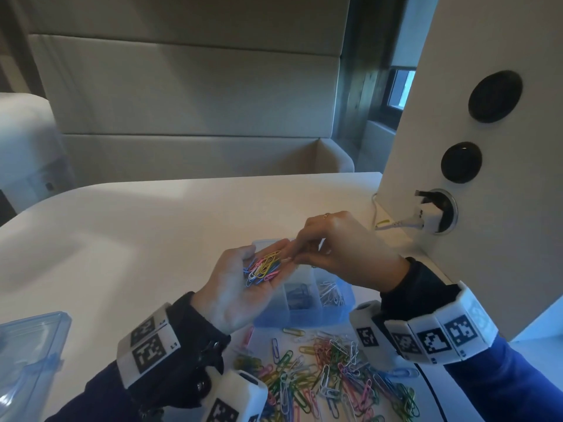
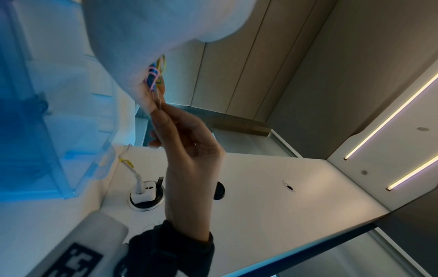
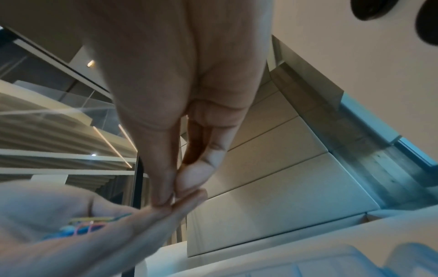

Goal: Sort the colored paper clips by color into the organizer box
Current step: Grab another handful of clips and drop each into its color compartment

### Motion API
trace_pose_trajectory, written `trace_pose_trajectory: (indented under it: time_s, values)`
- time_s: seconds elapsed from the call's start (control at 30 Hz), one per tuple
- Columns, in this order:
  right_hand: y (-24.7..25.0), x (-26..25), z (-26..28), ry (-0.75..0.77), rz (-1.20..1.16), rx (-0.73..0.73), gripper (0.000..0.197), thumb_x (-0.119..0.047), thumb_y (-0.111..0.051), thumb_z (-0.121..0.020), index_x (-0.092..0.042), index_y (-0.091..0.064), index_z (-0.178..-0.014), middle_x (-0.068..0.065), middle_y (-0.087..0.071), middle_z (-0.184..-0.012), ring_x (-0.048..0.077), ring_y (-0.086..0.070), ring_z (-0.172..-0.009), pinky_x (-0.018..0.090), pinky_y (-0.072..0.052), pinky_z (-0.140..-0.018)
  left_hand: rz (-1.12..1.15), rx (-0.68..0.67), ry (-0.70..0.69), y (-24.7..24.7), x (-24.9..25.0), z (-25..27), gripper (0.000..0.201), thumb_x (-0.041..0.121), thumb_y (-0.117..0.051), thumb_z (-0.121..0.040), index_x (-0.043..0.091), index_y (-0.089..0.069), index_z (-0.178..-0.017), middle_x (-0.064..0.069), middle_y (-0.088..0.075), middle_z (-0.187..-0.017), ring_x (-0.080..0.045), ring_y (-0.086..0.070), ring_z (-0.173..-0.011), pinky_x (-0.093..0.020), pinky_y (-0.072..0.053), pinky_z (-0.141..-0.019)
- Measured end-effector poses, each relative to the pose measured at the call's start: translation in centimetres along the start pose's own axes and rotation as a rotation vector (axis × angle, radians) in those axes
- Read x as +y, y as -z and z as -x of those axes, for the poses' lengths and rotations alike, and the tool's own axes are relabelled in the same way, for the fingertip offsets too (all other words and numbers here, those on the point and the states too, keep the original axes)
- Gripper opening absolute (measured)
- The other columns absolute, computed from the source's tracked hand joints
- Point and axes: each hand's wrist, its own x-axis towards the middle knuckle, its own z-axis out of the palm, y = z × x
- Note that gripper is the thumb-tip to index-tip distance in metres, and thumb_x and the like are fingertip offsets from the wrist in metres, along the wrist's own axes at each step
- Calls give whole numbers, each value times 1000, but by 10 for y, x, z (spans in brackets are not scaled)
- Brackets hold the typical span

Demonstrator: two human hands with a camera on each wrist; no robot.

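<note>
My left hand point(image 1: 237, 284) is held palm up above the organizer box point(image 1: 304, 315), with a small bunch of mixed colored paper clips point(image 1: 262, 266) lying in its cupped palm. My right hand point(image 1: 294, 259) reaches over from the right, and its thumb and forefinger pinch one pale clip point(image 2: 157, 99) at the left hand's fingertips. The right wrist view shows that pinch point(image 3: 174, 195) just above the left palm's clips point(image 3: 87, 224). In the blue translucent box, one compartment holds dark clips point(image 1: 297, 292) and the one beside it holds white clips point(image 1: 330, 295).
A large loose pile of mixed clips point(image 1: 329, 376) lies on the white table in front of the box. The box's clear blue lid point(image 1: 27, 354) lies at the left edge. A white panel with sockets and a plugged-in charger point(image 1: 432, 213) stands at the right.
</note>
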Motion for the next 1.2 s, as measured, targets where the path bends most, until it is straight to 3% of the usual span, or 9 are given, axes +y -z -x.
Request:
trace_pose_trajectory:
  time_s: [0.13, 0.27, 0.4, 0.53, 0.67, 0.8, 0.97, 1.1, 1.2]
  values:
    - [16, 5, 6, -142, 141, -91, 9, -17, -67, -87, -15, -75, -87, -11, -61, -74, -1, -50, -62, 8, -41, -63, 29, -1, 30, -3, -3, 4, 48, 21, -30, -105, -18, -53, -120, -34, -61, -119, -44, -59, -112, -46, -43, -102]
    - [23, 11, 14, -268, 162, -153, 13, -19, -65, -87, -18, -77, -89, -7, -70, -79, -2, -52, -61, 6, -39, -61, 2, -1, 36, -2, -4, 6, 48, 23, -29, -105, -16, -53, -121, -32, -62, -119, -44, -57, -117, -44, -42, -104]
    - [21, 2, 8, -125, 126, -70, 9, -24, -69, -86, -21, -76, -89, -11, -63, -77, 3, -57, -65, 9, -41, -63, -66, 9, 45, -5, -9, 9, 53, 26, -27, -106, -17, -56, -115, -31, -64, -117, -40, -59, -113, -44, -44, -101]
    - [7, -11, 4, 49, 18, -48, 15, -17, -73, -82, -22, -75, -97, -4, -62, -90, 5, -57, -71, 13, -46, -67, -43, -19, 54, -11, -14, 15, 58, 27, -31, -105, -20, -64, -94, -29, -68, -97, -35, -61, -94, -45, -41, -106]
    - [-6, -9, 1, 13, 46, -19, 19, -12, -67, -88, -16, -74, -104, 2, -62, -96, 4, -54, -73, 17, -47, -71, -48, -16, 80, -14, -16, 18, 53, 32, -33, -104, -15, -57, -107, -26, -61, -105, -35, -57, -104, -45, -42, -103]
    - [-7, -6, 1, -2, 70, -31, 10, -14, -69, -85, -18, -76, -91, 1, -64, -90, 6, -54, -72, 20, -46, -71, -76, 9, 82, -15, -17, 20, 56, 34, -33, -104, -18, -55, -109, -28, -57, -112, -36, -53, -112, -46, -39, -107]
    - [-5, -4, 0, 16, 39, -26, 10, -8, -67, -85, -17, -72, -87, -1, -63, -85, 6, -54, -71, 12, -41, -66, -84, 44, 76, -16, -16, 21, 58, 35, -32, -104, -19, -53, -110, -31, -60, -111, -39, -56, -110, -46, -46, -95]
    - [-2, -3, 1, 52, -3, 10, 11, -7, -62, -88, -15, -69, -88, -3, -64, -82, 6, -52, -70, 13, -43, -66, -49, 30, 72, -16, -14, 21, 61, 38, -31, -104, -17, -57, -97, -27, -67, -82, -34, -61, -85, -42, -47, -89]
    - [-2, -5, 2, 71, -21, -49, 9, -11, -67, -86, -16, -72, -92, -3, -65, -86, 4, -54, -72, 9, -43, -69, 9, -11, 88, -16, -14, 23, 60, 39, -31, -104, -15, -57, -97, -22, -64, -75, -32, -63, -68, -38, -53, -72]
